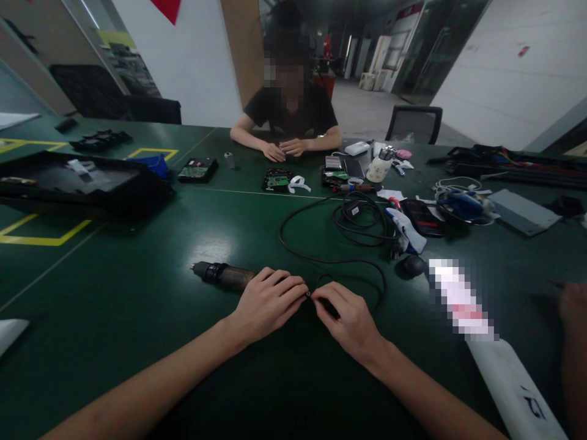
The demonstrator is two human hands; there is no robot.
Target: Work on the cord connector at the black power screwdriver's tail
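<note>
A cylindrical hand tool (233, 278) with a brown body and a black, ringed front end lies on the green table, its small metal tip facing left. My left hand (274, 299) is closed over the rear part of it, palm down. Close to that hand's fingertips, my right hand (345, 308) makes a pinch at the tool's tail end, where a tiny shiny spot shows. What the right fingers hold is too small to make out. A black cable (330, 261) loops away behind my hands toward a coil.
Across the green table (137, 342) a person (293, 116) sits with hands together. Circuit-board units (197, 170), a patterned bottle (380, 165) and a blue-white tool (407, 231) lie beyond my hands. A large black tray (82, 183) stands left; a white device (513, 379) and another person's hand (573, 305) are right.
</note>
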